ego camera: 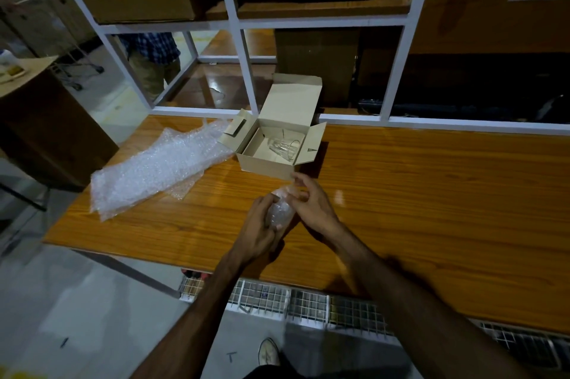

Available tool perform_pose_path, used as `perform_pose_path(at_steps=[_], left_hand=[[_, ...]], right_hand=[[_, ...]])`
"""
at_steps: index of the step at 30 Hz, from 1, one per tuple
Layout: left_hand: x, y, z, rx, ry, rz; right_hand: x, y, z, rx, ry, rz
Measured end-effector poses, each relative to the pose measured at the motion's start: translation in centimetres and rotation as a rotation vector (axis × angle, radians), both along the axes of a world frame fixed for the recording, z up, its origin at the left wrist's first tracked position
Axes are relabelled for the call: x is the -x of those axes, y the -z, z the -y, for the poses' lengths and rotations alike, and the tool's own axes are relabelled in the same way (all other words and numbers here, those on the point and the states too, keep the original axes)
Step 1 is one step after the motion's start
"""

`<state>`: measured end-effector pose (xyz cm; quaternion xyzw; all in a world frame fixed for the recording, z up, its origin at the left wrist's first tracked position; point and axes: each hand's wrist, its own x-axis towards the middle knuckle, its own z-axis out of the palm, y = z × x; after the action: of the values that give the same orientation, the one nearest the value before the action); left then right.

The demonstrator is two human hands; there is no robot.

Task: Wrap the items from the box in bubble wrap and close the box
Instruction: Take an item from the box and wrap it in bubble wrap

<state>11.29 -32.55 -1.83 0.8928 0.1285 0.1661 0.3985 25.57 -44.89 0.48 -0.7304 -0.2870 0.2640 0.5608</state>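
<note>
A small open cardboard box (265,164) stands on the wooden table (431,193), lid flap raised at the back. Inside lies a clear glass tumbler (283,145) on its side. Just in front of the box, both hands hold an item wrapped in bubble wrap (281,210). My left hand (257,229) grips the bundle from the left and below. My right hand (311,201) pinches the wrap at the bundle's upper end. Loose sheets of bubble wrap (154,169) lie spread on the table's left part.
A white-framed glass partition (398,70) runs along the table's far edge. Behind it a person in a checked shirt (151,48) stands. A brown counter (37,113) is at left. Wire mesh baskets (308,304) sit under the table's near edge.
</note>
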Motion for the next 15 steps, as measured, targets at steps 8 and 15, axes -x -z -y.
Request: perform_pose_path(at_steps=[8,15], left_hand=[[0.5,-1.8,0.7,0.171,-0.082,-0.048],[0.6,-1.6,1.2,0.295,-0.175,-0.065]], right_hand=[[0.7,0.1,-0.7,0.086,-0.025,0.118],[1.6,-1.7,0.1,0.056,-0.112,-0.057]])
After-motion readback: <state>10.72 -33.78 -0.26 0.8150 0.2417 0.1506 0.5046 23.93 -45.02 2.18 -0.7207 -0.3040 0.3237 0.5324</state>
